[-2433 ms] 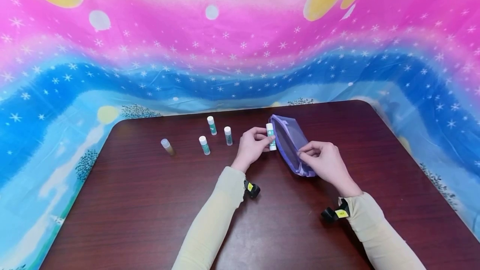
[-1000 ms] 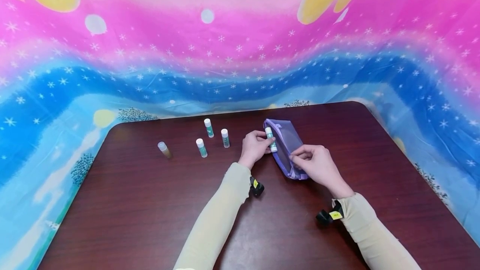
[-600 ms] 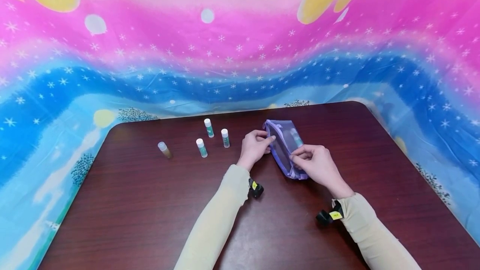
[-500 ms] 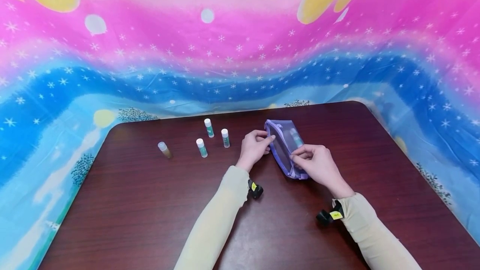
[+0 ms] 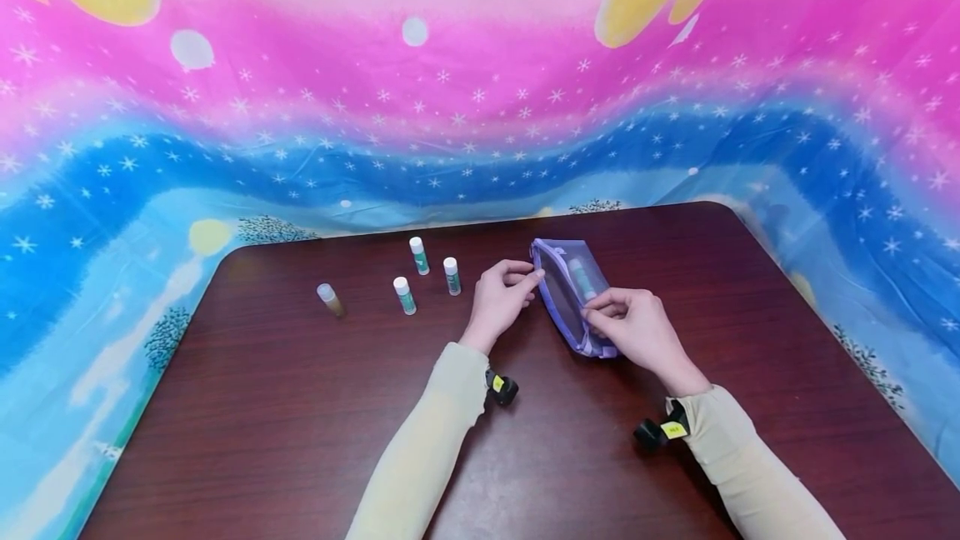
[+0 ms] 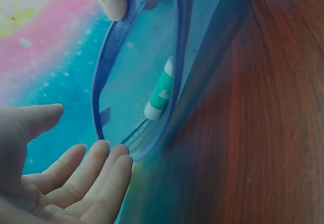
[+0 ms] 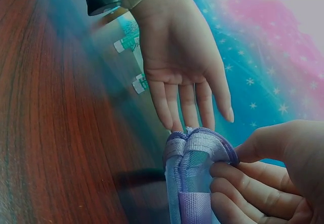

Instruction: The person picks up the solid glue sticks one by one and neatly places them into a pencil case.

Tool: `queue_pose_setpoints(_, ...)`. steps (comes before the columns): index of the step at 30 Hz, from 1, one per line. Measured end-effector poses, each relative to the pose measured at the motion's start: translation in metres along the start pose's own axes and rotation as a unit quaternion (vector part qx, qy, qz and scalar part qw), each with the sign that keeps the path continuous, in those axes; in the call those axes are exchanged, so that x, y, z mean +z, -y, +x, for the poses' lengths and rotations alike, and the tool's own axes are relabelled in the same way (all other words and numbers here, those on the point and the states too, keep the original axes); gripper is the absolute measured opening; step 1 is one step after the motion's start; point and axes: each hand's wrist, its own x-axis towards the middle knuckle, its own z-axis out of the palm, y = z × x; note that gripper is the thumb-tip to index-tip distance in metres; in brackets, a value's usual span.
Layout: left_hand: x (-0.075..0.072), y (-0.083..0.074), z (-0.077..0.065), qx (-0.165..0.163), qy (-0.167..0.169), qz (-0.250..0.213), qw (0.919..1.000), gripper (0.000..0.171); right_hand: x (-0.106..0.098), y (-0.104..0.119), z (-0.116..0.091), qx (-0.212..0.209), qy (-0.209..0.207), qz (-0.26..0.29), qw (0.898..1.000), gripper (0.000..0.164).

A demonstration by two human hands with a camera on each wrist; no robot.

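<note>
A purple mesh zipper pouch (image 5: 562, 307) stands unzipped on the table, its mouth facing left. Through the mesh shows a glue stick (image 5: 581, 278) with a green label, lying inside; in the left wrist view the same glue stick (image 6: 160, 93) rests against the pouch wall. My right hand (image 5: 639, 325) pinches the near part of the pouch's zipper edge between thumb and fingers. At the mouth, my left hand (image 5: 498, 300) holds nothing, thumb apart from its extended fingers, fingertips right at the rim. The right wrist view shows the left palm (image 7: 177, 46) facing the pouch.
Left of the pouch, three white-capped glue sticks with green labels stand upright: one at the back (image 5: 419, 257), one to the right (image 5: 452, 277), one nearer (image 5: 405, 296). Farther left is a small clear-capped tube (image 5: 329, 299) with a brownish body. A printed cloth (image 5: 465, 107) hangs behind the table.
The glue stick left my left hand's pinch and went into the pouch, where it has since shifted slightly left. My left hand drew back a little; my right hand kept its pinch.
</note>
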Motion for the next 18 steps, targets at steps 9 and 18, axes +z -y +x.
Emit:
queue_pose_setpoints(9,-0.011,-0.009,-0.006,0.02,-0.016,0.012,0.9996,0.036,-0.002,0.002,-0.002,0.0,-0.001,-0.005,1.0,0.008)
queue_pose_setpoints(18,-0.025,-0.017,-0.009,0.052,-0.044,-0.015,0.9976,0.038,-0.003,0.004,-0.003,0.001,0.001,0.002,1.0,0.009)
